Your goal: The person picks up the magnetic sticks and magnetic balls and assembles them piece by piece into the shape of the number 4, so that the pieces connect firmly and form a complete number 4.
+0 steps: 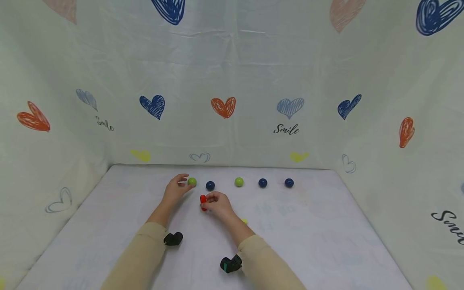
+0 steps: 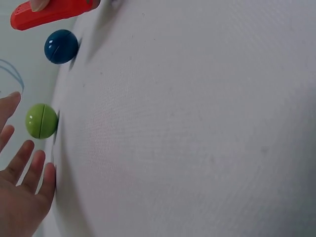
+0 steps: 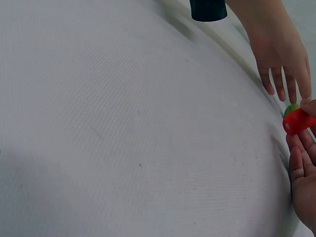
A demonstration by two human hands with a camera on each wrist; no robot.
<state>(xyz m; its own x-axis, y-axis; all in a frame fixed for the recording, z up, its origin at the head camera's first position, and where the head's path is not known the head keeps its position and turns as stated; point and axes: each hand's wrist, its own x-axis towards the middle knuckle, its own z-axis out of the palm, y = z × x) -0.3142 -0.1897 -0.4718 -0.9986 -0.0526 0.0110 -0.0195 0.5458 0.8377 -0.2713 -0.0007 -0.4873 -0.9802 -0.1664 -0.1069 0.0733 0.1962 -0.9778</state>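
My right hand [image 1: 219, 204] pinches a red elongated plastic piece [image 1: 203, 198] between thumb and fingers, over the white table. Fine ridges mark one end of this red piece [image 2: 47, 12] in the left wrist view, and the right wrist view shows a small pale spot on its end. Farther left, my left hand [image 1: 175, 189] reaches to a glossy green ball [image 1: 192, 182], its fingers spread beside the ball. A seam line runs round this green ball [image 2: 41, 121]. Just beyond the red piece sits a dark blue ball [image 1: 210, 185].
Along the far side stand another green ball [image 1: 239, 182] and two dark blue balls [image 1: 262, 183]. Something small and yellow [image 1: 245, 221] peeks out behind the right forearm. Black wrist cameras [image 1: 173, 239] hang from both sleeves. A heart-printed curtain [image 1: 253, 141] borders the table.
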